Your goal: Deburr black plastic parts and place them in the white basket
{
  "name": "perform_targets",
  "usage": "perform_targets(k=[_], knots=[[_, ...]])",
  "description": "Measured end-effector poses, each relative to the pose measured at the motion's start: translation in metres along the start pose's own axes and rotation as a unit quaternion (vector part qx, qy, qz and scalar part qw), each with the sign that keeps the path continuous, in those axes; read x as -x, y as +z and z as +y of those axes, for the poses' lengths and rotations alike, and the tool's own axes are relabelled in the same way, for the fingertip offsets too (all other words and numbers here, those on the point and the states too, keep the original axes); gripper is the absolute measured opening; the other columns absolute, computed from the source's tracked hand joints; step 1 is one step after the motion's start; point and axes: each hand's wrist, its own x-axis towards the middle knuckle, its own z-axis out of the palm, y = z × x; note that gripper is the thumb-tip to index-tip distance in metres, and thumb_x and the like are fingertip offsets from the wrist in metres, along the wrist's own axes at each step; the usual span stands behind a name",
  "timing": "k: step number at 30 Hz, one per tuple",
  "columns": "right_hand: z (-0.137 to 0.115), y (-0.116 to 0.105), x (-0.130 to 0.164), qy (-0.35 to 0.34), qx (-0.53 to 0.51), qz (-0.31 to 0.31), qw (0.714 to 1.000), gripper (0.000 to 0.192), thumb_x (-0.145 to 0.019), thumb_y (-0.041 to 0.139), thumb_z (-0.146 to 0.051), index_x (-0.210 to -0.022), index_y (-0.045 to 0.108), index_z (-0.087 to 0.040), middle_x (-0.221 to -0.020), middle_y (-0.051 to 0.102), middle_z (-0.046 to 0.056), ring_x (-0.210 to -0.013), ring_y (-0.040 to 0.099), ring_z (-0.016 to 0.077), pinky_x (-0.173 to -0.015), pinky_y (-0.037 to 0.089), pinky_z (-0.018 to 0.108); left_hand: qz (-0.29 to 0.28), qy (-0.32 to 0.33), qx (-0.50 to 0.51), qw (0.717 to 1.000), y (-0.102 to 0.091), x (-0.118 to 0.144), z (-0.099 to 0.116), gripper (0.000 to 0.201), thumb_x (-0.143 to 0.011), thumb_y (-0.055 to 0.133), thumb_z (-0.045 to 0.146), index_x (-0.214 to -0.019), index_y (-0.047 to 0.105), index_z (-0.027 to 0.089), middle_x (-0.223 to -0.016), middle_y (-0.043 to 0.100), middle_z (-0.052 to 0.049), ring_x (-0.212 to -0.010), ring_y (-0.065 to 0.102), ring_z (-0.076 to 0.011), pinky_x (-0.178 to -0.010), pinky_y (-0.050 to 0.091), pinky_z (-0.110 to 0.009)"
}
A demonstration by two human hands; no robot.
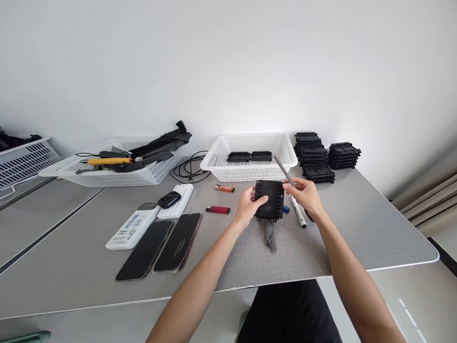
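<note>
Grey tabletop (321,247) stretched under a white wall, with a white basket (285,164) at the far side and stacks of black parts (314,157) to its right. Two phones (160,250) lay to the left. Near the middle, the left hand (250,205) had its grip clenched on a black plastic block (270,200), held just above a grey rag (270,236). The right hand (305,195) grasped a thin metal rod (283,170) beside the block.

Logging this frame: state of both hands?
Left hand: closed on the black plastic part.
Right hand: closed on a thin metal rod.
</note>
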Motion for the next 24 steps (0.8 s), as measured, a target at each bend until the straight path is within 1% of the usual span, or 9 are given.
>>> perform_targets(k=[2, 4, 6, 8, 13, 17, 21, 24], knots=[[-0.002, -0.001, 0.001, 0.006, -0.01, 0.005, 1.0, 0.05, -0.079, 0.063, -0.063, -0.089, 0.07, -0.014, -0.066, 0.061, 0.004, -0.048, 0.043, 0.0106, -0.044, 0.032, 0.026, 0.031, 0.028, 0.004, 0.999, -0.001, -0.002, 0.0, 0.044, -0.064, 0.079, 0.03, -0.103, 0.063, 0.016, -0.091, 0.072, -0.007, -0.082, 0.068, -0.0224, -0.076, 0.055, -0.037], [-0.003, -0.002, 0.001, 0.006, -0.033, 0.002, 0.999, 0.052, -0.083, 0.056, -0.066, -0.084, 0.067, -0.015, -0.065, 0.058, 0.003, -0.046, 0.041, 0.0097, -0.043, 0.032, 0.025, 0.061, 0.07, 0.007, 0.996, -0.002, -0.003, 0.0, 0.043, -0.064, 0.078, 0.029, -0.102, 0.061, 0.018, -0.095, 0.071, -0.007, -0.087, 0.068, -0.022, -0.081, 0.055, -0.037], [-0.004, -0.001, 0.001, -0.005, -0.05, -0.014, 0.999, 0.049, -0.083, 0.057, -0.065, -0.078, 0.061, -0.017, -0.064, 0.057, 0.001, -0.046, 0.042, 0.0094, -0.043, 0.034, 0.024, 0.086, 0.108, 0.005, 0.99, -0.003, -0.005, -0.001, 0.042, -0.065, 0.078, 0.028, -0.101, 0.059, 0.019, -0.097, 0.071, -0.006, -0.088, 0.068, -0.0217, -0.082, 0.054, -0.037], [-0.006, 0.001, 0.002, -0.016, -0.047, -0.041, 0.998, 0.047, -0.082, 0.059, -0.065, -0.074, 0.055, -0.018, -0.063, 0.058, 0.001, -0.045, 0.043, 0.0091, -0.043, 0.035, 0.023, 0.096, 0.128, -0.005, 0.987, -0.003, -0.005, -0.001, 0.04, -0.067, 0.076, 0.029, -0.101, 0.058, 0.019, -0.097, 0.07, -0.007, -0.089, 0.068, -0.022, -0.082, 0.054, -0.037], [-0.009, 0.016, 0.011, 0.0, -0.032, -0.133, 0.991, 0.045, -0.085, 0.055, -0.064, -0.079, 0.049, -0.02, -0.059, 0.061, 0.0, -0.04, 0.047, 0.01, -0.042, 0.036, 0.023, 0.099, 0.165, -0.048, 0.98, -0.004, -0.005, -0.002, 0.033, -0.071, 0.073, 0.029, -0.098, 0.056, 0.02, -0.096, 0.069, -0.006, -0.09, 0.067, -0.0218, -0.083, 0.052, -0.035], [-0.01, 0.031, 0.019, 0.01, -0.011, -0.187, 0.982, 0.043, -0.087, 0.054, -0.062, -0.08, 0.049, -0.02, -0.055, 0.061, -0.001, -0.037, 0.045, 0.0093, -0.039, 0.032, 0.021, 0.084, 0.179, -0.062, 0.978, -0.001, -0.003, 0.0, 0.029, -0.074, 0.072, 0.028, -0.094, 0.053, 0.021, -0.088, 0.067, -0.003, -0.082, 0.066, -0.0192, -0.076, 0.051, -0.031], [-0.009, 0.039, 0.021, 0.025, 0.013, -0.191, 0.981, 0.04, -0.087, 0.054, -0.059, -0.078, 0.052, -0.02, -0.054, 0.06, -0.001, -0.035, 0.043, 0.0088, -0.037, 0.029, 0.021, 0.062, 0.178, -0.053, 0.981, 0.001, -0.001, 0.001, 0.032, -0.073, 0.073, 0.031, -0.095, 0.052, 0.022, -0.086, 0.065, -0.002, -0.082, 0.064, -0.0191, -0.075, 0.049, -0.03], [-0.007, 0.038, 0.019, 0.034, 0.017, -0.167, 0.985, 0.037, -0.087, 0.055, -0.056, -0.077, 0.052, -0.02, -0.053, 0.06, -0.002, -0.034, 0.041, 0.0085, -0.036, 0.028, 0.02, 0.071, 0.187, -0.067, 0.978, 0.0, 0.0, 0.002, 0.03, -0.073, 0.072, 0.029, -0.094, 0.052, 0.022, -0.087, 0.065, -0.002, -0.083, 0.064, -0.0191, -0.077, 0.048, -0.031]])
